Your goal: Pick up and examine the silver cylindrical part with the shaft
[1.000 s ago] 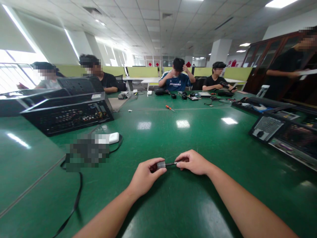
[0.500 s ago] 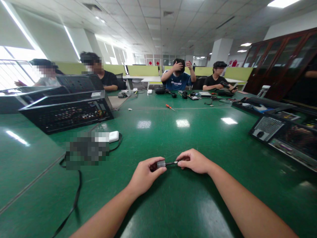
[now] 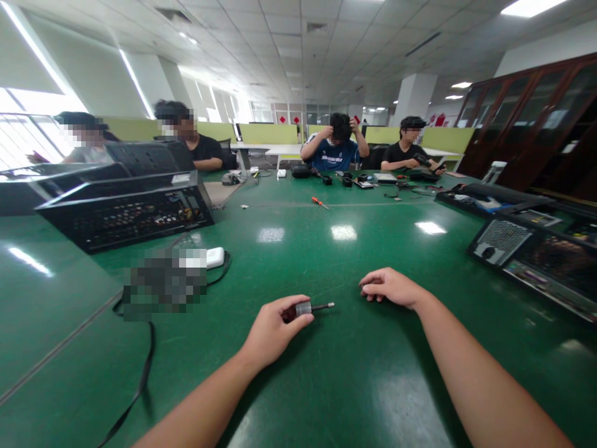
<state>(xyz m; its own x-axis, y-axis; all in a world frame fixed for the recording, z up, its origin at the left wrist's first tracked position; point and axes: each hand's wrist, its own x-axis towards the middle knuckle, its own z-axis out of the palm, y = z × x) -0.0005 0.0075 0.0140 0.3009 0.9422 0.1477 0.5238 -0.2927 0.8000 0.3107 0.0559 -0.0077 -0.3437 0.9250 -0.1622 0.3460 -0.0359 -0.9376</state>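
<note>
1. Well, at ten o'clock sits a black equipment case [image 3: 125,211]. Nearer, the left hand [image 3: 273,330] pinches a small driver [image 3: 308,307] by its silver collar, shaft pointing to three o'clock.
2. The right hand [image 3: 389,287], at one o'clock, rests curled; I cannot tell whether it holds anything.
3. If that pinch slackens, the driver could roll off across the glossy green table [image 3: 326,386].
4. It is an open-plan office, with seated people [image 3: 334,149] at twelve o'clock.

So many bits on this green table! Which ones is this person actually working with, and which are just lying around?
In hand: small metal-tipped tool, gripped by left hand; right hand resting nearby.
Lying about: black equipment case, white adapter, orange screwdriver, open chassis.
</note>
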